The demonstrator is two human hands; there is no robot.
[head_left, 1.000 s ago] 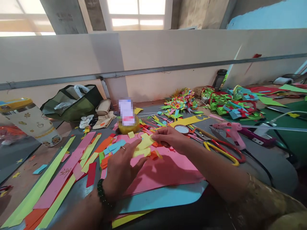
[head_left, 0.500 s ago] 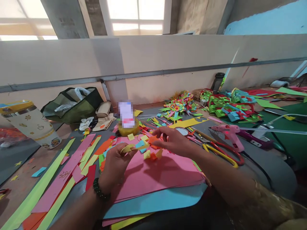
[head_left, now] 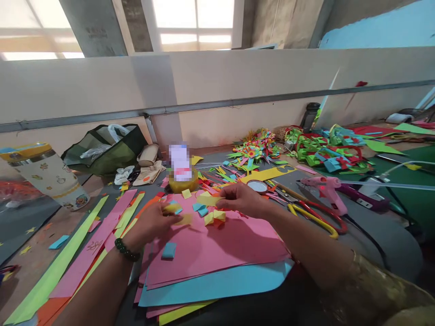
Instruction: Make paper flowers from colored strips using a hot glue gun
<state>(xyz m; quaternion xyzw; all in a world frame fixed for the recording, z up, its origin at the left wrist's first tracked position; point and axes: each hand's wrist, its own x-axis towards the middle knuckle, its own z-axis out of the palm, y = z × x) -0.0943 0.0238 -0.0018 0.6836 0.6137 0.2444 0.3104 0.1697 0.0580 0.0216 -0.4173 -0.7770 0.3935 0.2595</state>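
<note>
My left hand [head_left: 147, 226], with a dark beaded bracelet, is closed over the left part of the stacked pink paper sheets [head_left: 224, 244]. Small yellow paper pieces [head_left: 183, 220] show at its fingertips, blurred by motion. Pinched in my right hand [head_left: 243, 199] is a short yellow paper strip [head_left: 206, 199], held above the sheets. Just below it lie folded yellow paper pieces [head_left: 215, 218] and blue paper pieces [head_left: 200, 208]. Nearer to me on the pink paper rests another blue piece [head_left: 169, 250]. Blue sheets [head_left: 217, 285] stick out under the pink ones.
On the right lie a pink glue gun [head_left: 326, 190] and yellow-handled scissors [head_left: 312, 219]. A phone [head_left: 180, 162], blurred out, leans on a tape roll [head_left: 183, 182]. Long paper strips [head_left: 61, 262] lie left, near a tumbler [head_left: 50, 176]. Paper decorations [head_left: 254, 149] stand at the back.
My left hand has moved left, away from the right. The yellow strip is now in my right hand, and the orange pieces by it are out of sight. A blue piece now shows in front.
</note>
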